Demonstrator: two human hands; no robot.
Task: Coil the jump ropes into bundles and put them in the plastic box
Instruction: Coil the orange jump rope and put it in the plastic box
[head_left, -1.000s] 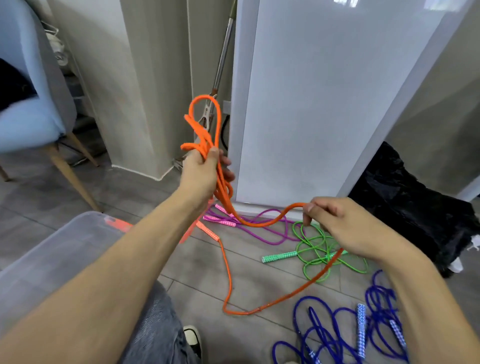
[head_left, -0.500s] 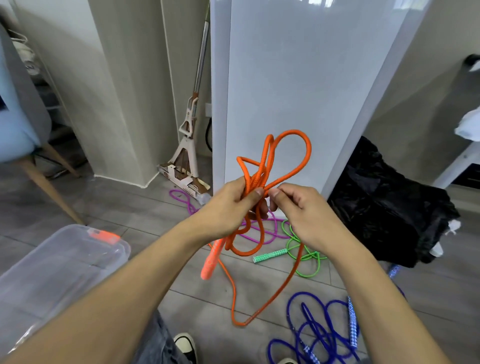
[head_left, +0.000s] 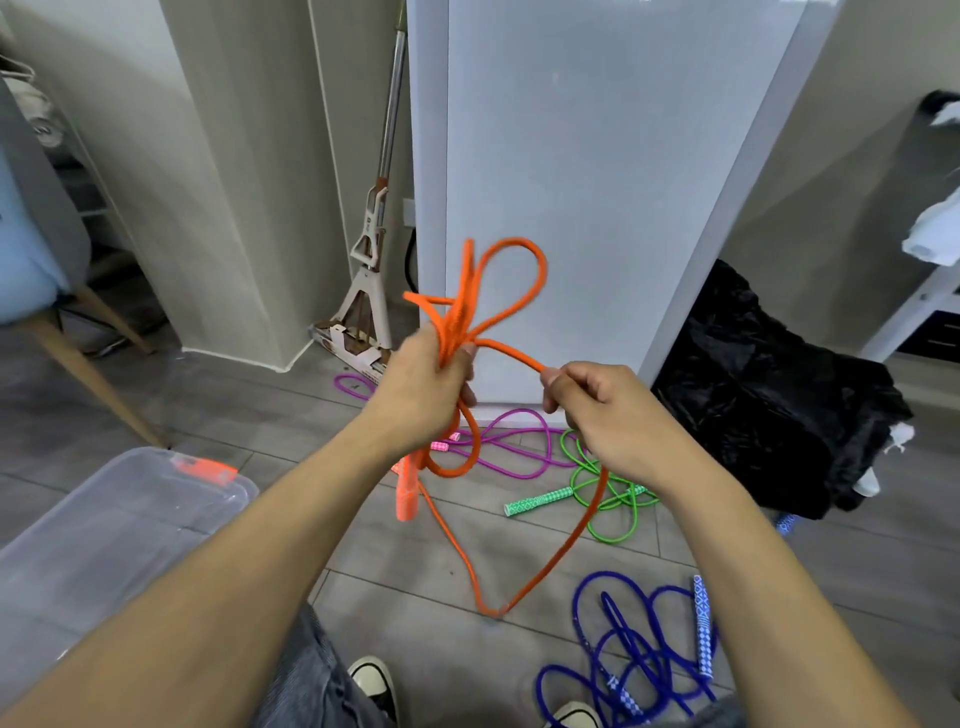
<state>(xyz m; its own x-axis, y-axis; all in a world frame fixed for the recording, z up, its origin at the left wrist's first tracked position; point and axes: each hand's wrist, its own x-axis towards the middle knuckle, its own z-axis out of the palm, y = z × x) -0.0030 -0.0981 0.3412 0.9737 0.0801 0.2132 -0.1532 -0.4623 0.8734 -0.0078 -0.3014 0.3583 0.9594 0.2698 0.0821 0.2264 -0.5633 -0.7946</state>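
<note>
Head view: left hand (head_left: 421, 384) grips a bunch of orange jump rope (head_left: 511, 270) loops at chest height; right hand (head_left: 597, 405) pinches the same rope's free run, which sags to the floor. Plastic box (head_left: 104, 519) — lower left, lid on, contents not discernible. Purple rope (head_left: 511, 441), green rope (head_left: 597, 488) and blue rope (head_left: 634, 654) lie loose on the floor — none boxed.

A grey plank floor (head_left: 249, 405) carries everything. On it lie a purple rope (head_left: 511, 447), a green rope (head_left: 597, 491) just beside it, and a blue rope (head_left: 639, 660) nearer the shoes. The low bend of an orange rope (head_left: 491, 608) touches the boards. A clear plastic box (head_left: 98, 530) sits at the left, a black bag (head_left: 769, 410) at the right.
</note>
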